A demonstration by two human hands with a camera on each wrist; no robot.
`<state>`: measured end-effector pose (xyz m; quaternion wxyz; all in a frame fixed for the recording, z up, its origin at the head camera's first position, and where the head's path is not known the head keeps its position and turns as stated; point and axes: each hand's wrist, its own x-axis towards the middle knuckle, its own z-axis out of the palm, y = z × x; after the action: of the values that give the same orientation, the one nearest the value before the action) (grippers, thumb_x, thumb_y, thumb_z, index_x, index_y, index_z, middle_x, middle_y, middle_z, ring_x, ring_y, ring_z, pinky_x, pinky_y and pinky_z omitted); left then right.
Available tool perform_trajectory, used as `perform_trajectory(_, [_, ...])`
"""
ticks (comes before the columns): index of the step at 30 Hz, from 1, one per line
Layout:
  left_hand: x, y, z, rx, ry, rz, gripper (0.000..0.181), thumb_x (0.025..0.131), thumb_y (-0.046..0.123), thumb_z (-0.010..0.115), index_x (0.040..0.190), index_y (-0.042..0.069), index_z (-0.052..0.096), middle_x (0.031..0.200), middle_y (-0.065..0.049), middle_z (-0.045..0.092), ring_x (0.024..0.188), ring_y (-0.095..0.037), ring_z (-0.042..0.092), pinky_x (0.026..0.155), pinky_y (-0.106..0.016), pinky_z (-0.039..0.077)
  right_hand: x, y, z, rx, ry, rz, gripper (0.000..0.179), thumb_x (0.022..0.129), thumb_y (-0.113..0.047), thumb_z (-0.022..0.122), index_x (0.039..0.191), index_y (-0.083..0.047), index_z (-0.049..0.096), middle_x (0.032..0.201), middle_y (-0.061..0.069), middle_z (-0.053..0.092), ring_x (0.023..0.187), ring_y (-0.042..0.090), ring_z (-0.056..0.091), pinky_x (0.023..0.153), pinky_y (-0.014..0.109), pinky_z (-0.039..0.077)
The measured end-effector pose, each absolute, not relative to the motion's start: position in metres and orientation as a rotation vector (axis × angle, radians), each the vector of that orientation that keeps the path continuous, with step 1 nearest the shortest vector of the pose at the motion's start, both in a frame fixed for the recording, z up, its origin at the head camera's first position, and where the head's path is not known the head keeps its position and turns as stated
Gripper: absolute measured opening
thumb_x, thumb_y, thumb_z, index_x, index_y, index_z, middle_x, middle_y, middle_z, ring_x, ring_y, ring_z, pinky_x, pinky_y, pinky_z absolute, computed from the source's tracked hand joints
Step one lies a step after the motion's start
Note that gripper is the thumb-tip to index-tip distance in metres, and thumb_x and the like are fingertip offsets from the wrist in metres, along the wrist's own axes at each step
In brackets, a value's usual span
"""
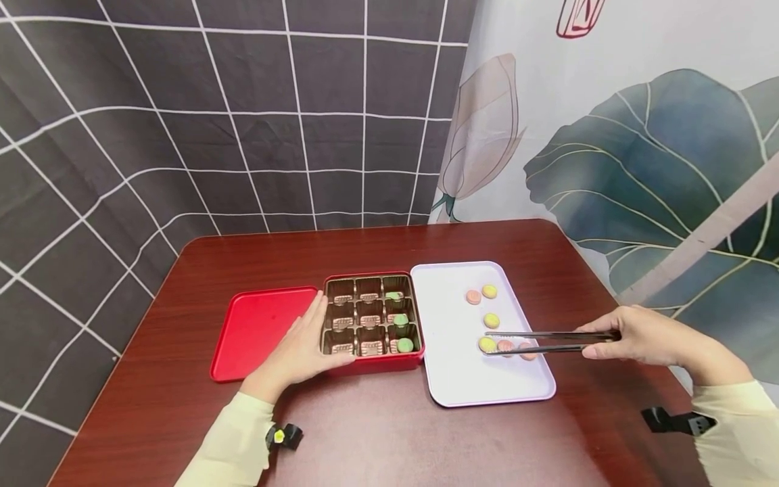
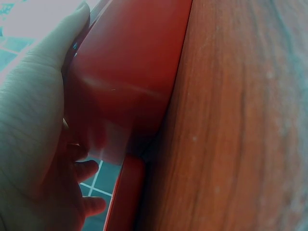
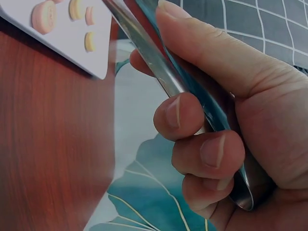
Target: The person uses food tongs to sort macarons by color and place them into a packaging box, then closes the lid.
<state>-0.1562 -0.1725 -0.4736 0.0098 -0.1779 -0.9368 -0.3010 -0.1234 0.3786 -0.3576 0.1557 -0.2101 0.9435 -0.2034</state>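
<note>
Tongs (image 1: 548, 334) extend from the right hand (image 1: 645, 338) over a white tray (image 1: 450, 338), their two arms slightly parted. The fingers of that hand are curled round the metal, with the thumb laid along it, as the right wrist view shows. At the far end, a yellow macaron (image 1: 487, 344) sits between the tips; whether they press on it, I cannot tell. Under the lower arm lie two pink macarons (image 1: 528, 351), partly covered by it. Farther back on the tray are two more yellow macarons (image 1: 491, 320), the rear one just beside another pink macaron (image 1: 473, 296).

The left hand (image 1: 298, 352) is spread open at the near left corner of a red box (image 1: 371, 365), thumb along the front and fingers along the left side, steadying contact only, with nothing gripped. Inside the box are nine compartments in three rows of three, and each of those in the right-hand column has a green macaron (image 1: 400, 319). The tray stands just beside the box on its right; a red lid (image 1: 262, 331) lies to its left, partly behind the left hand. All of this rests on a dark reddish-brown tabletop (image 1: 389, 433), with a dark gridded cloth (image 1: 328, 142) hanging behind.
</note>
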Motion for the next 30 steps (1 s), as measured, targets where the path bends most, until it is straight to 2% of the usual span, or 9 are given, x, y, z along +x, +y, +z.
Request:
perform_trajectory(8, [-0.157, -0.172, -0.474, -0.551, -2.922, -0.94, 0.125, 0.066, 0.074, 0.069, 0.154, 0.005, 0.013, 0.16, -0.012, 0.01, 0.143, -0.033, 0.02, 0.11, -0.057, 0.025, -0.126, 0.38, -0.363, -0.605, 2.723, -0.586, 0.044, 0.077, -0.044, 0.077, 0.11, -0.016, 0.074, 0.06, -0.014, 0.05, 0.052, 0.001, 0.039, 0.043, 0.021, 0.032])
perform_trajectory(20, [-0.155, -0.172, -0.472, -0.548, -2.934, -0.948, 0.124, 0.067, 0.07, 0.072, 0.154, 0.006, 0.012, 0.16, -0.012, 0.009, 0.144, -0.033, 0.018, 0.11, -0.058, 0.024, -0.132, 0.382, -0.373, -0.591, 2.714, -0.607, 0.043, 0.077, -0.038, 0.079, 0.111, -0.011, 0.074, 0.059, -0.013, 0.05, 0.052, 0.002, 0.04, 0.044, 0.022, 0.033])
perform_trajectory(30, [-0.156, -0.171, -0.471, -0.547, -2.933, -0.951, 0.123, 0.067, 0.068, 0.073, 0.154, 0.005, 0.012, 0.16, -0.013, 0.009, 0.144, -0.034, 0.018, 0.109, -0.059, 0.025, -0.135, 0.386, -0.38, -0.553, 2.713, -0.603, 0.043, 0.076, -0.038, 0.079, 0.11, -0.013, 0.074, 0.059, -0.015, 0.052, 0.052, 0.002, 0.04, 0.045, 0.021, 0.033])
